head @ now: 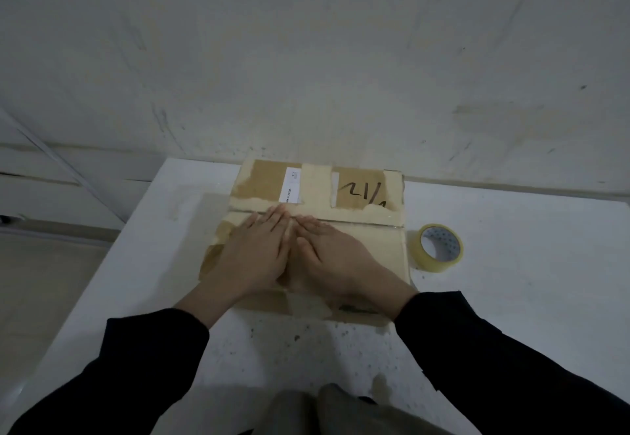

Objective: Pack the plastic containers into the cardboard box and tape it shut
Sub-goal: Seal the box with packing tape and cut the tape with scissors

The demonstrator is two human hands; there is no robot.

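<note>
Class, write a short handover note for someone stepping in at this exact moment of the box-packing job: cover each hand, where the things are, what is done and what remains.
Left hand: flat, palm down on the cardboard box, fingers reaching the centre seam.
Right hand: flat beside it, also pressing the top, holding nothing.
Box: on the white table, flaps folded shut; clear tape seems to lie along the seam.
Tape roll: on the table just right of the box, apart from both hands.
Done: box closed; no plastic containers visible, presumably inside.
Left: finish pressing the tape down; check the seam ends, add tape if needed.
</note>
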